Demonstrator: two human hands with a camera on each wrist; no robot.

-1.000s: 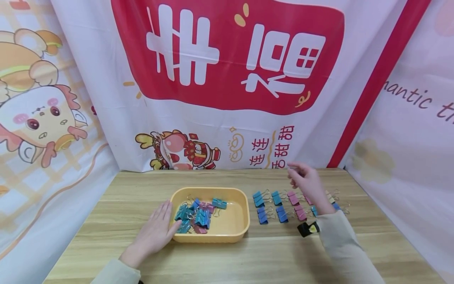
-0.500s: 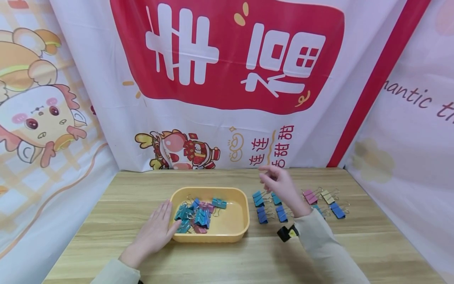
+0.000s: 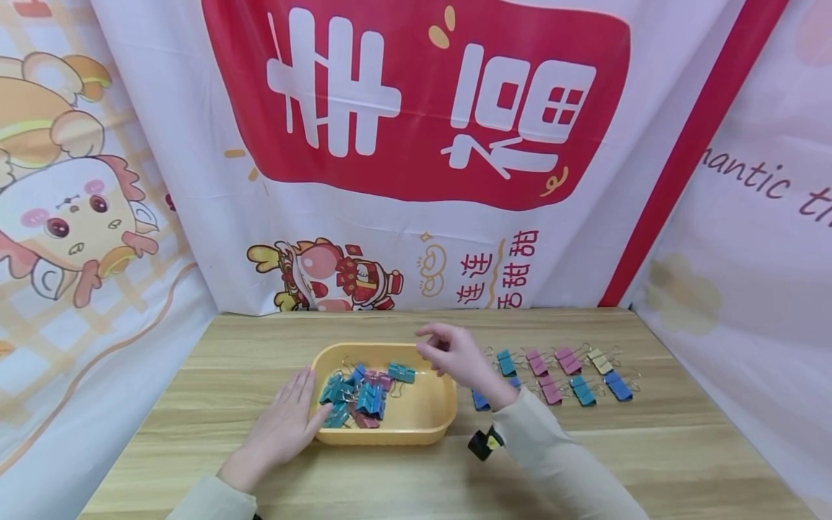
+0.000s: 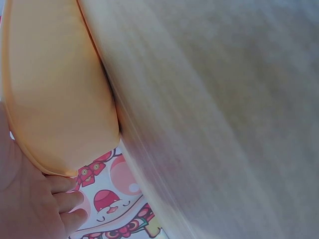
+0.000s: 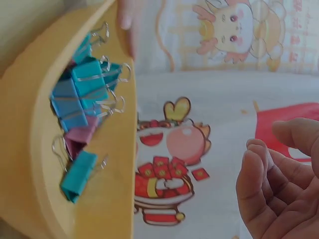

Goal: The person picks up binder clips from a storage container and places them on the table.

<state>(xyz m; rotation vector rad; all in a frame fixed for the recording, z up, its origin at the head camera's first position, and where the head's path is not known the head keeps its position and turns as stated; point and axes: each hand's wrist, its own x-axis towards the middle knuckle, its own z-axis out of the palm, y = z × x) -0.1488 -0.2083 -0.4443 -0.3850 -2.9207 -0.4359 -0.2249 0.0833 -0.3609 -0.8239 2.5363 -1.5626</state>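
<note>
A yellow plastic tray [image 3: 416, 436] holds a heap of teal, blue and pink binder clips [image 3: 369, 399], mostly at its left end. Apart from the heap lies one teal binder clip [image 3: 401, 373]. My left hand [image 3: 279, 422] rests against the tray's left side, fingers extended along it and thumb at the front rim. Above the tray's right end hovers my right hand [image 3: 458, 355], its fingers loosely bent. In the right wrist view thumb and fingertips are apart, with nothing between them, and the clips lie well beyond the hand.
Right of the tray, two rows of binder clips lie on the wooden table [image 3: 403, 484], among them a pink clip [image 3: 549, 390], a beige clip [image 3: 599, 361] and a blue clip [image 3: 617, 386]. My right forearm partly covers the nearest ones. A printed curtain [image 3: 416, 217] hangs behind.
My right hand has travelled left, from above the rows of clips to above the tray's right end. The left hand, tray and clips have stayed where they were.
</note>
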